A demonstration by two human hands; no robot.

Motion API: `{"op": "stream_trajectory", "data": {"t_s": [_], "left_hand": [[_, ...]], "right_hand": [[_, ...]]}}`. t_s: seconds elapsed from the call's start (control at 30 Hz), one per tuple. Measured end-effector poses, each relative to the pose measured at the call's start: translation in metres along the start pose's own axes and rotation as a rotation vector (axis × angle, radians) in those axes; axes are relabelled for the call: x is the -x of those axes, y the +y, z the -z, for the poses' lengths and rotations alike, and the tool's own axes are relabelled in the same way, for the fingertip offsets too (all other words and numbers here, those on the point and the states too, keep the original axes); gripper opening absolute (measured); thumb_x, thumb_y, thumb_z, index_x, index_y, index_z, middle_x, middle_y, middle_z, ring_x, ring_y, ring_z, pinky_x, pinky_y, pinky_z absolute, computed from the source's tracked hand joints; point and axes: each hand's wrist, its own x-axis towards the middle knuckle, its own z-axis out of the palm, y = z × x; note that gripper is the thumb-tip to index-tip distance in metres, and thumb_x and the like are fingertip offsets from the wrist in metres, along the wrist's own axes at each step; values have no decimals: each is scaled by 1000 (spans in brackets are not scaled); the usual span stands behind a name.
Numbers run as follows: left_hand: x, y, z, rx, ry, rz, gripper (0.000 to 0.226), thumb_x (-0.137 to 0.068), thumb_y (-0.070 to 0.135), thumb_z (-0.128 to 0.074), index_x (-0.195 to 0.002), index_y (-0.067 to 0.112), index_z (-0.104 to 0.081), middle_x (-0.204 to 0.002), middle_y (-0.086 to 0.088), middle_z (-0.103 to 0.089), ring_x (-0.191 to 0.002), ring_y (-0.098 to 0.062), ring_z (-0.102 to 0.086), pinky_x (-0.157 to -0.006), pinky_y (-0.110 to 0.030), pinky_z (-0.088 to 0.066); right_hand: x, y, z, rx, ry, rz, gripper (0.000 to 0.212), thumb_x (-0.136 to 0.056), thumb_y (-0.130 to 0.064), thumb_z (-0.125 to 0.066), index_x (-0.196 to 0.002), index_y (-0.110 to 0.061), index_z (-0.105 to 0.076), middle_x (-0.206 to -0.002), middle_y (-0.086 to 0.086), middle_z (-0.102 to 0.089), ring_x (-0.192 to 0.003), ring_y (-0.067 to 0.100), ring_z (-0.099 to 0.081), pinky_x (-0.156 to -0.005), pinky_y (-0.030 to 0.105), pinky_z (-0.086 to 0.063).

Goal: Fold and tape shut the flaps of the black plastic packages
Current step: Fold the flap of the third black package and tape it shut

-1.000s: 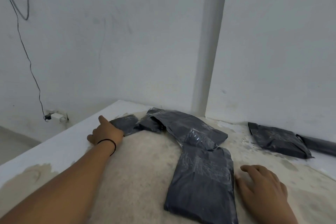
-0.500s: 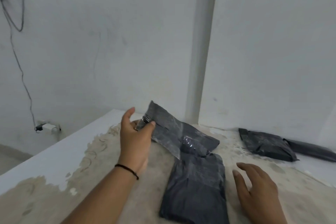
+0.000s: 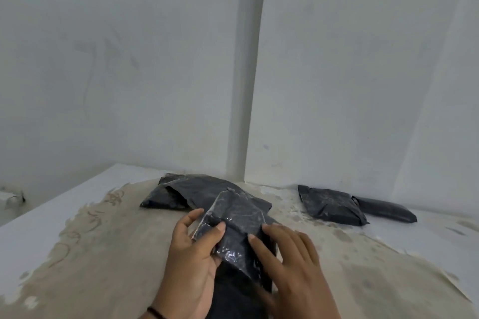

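Note:
A small black plastic package (image 3: pixel 237 220) with shiny clear tape on it is lifted over the worn table. My left hand (image 3: pixel 191 261) grips its left edge, thumb on top and fingers underneath. My right hand (image 3: pixel 290 261) lies on its right side with straight fingers. Beneath both hands lies a longer black package (image 3: pixel 233 295), mostly hidden. Another black package (image 3: pixel 186 191) with a loose flap rests behind, near the wall corner.
Two more black packages (image 3: pixel 329 204) (image 3: pixel 386 208) lie at the back right against the wall. The table top (image 3: pixel 103 254) is white with large worn beige patches; its left edge (image 3: pixel 51 202) drops off. White walls meet in a corner behind.
My left hand has carried the small package toward me, over the long package. My right hand rose from the table and came onto the package's right side.

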Motion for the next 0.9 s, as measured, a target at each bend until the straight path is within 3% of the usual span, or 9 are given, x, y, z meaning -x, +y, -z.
{"op": "stream_trajectory", "data": {"t_s": [0.07, 0.13, 0.23, 0.3, 0.4, 0.5, 0.6, 0.73, 0.9], "left_hand": [[-1, -1, 3, 27, -59, 21, 41, -74, -1, -63, -112, 7, -51, -102, -21, -67, -73, -21, -71, -54, -31, -59], [-2, -1, 7, -3, -141, 12, 47, -70, 13, -75, -112, 9, -53, -103, -18, -67, -82, -23, -72, -61, -32, -59], [-5, -6, 15, -345, -112, -137, 65, -54, 40, -80, -113, 24, -59, -108, -1, -66, -105, -15, -64, -82, -28, -51], [-6, -4, 16, -561, -136, -177, 67, -58, 39, -83, -119, 31, -57, -112, 10, -65, -107, -2, -61, -90, -24, -46], [-4, 0, 15, -510, -302, 22, 49, -68, 24, -77, -115, 17, -64, -106, -2, -73, -100, -17, -69, -89, -35, -51], [0, 3, 13, -448, -318, 138, 24, -71, 16, -69, -93, 5, -73, -94, -15, -75, -85, -25, -73, -74, -35, -57], [0, 2, 13, -388, -276, 139, 12, -74, 12, -67, -82, 7, -74, -88, -15, -75, -74, -21, -72, -60, -29, -59], [-1, 4, 13, -366, -281, 155, 15, -73, 13, -66, -86, 8, -73, -91, -14, -75, -77, -21, -73, -60, -29, -59], [-2, 10, 17, -409, -434, 280, 32, -72, 7, -69, -104, 3, -66, -105, -19, -72, -95, -32, -70, -80, -38, -59]], "right_hand": [[-2, 0, 1, -34, 67, 0, 34, -93, -41, -44, -111, -20, -64, -110, 8, -64, -102, 25, -58, -84, 40, -43], [-3, -3, 2, -151, 136, -94, 36, -96, -34, -43, -100, -13, -73, -96, 6, -69, -89, 17, -58, -79, 28, -44], [-13, -12, 13, -390, 212, -449, 17, -89, -26, -59, -83, -22, -74, -74, -12, -69, -71, -2, -59, -68, 5, -42], [-19, -15, 19, -681, 144, -776, 20, -84, -17, -70, -72, -32, -74, -71, -13, -72, -68, -1, -65, -62, 8, -47], [-25, -8, 29, -996, -25, -1018, 12, -84, -16, -69, -78, -24, -76, -74, -2, -76, -73, 16, -72, -64, 26, -55], [-27, -1, 33, -1270, -97, -1108, 14, -85, -23, -65, -85, -14, -75, -86, 12, -76, -80, 29, -73, -72, 39, -56], [-24, 3, 36, -1413, -283, -1130, 32, -80, -35, -63, -93, -8, -71, -89, 14, -75, -76, 29, -71, -66, 36, -56], [-24, 6, 37, -1422, -360, -1118, 28, -70, -30, -71, -82, -4, -71, -73, 13, -68, -53, 19, -60, -45, 28, -46], [-24, 5, 38, -1475, -346, -1117, 18, -70, -20, -70, -80, -6, -74, -76, 16, -69, -58, 22, -62, -46, 28, -47]]}}
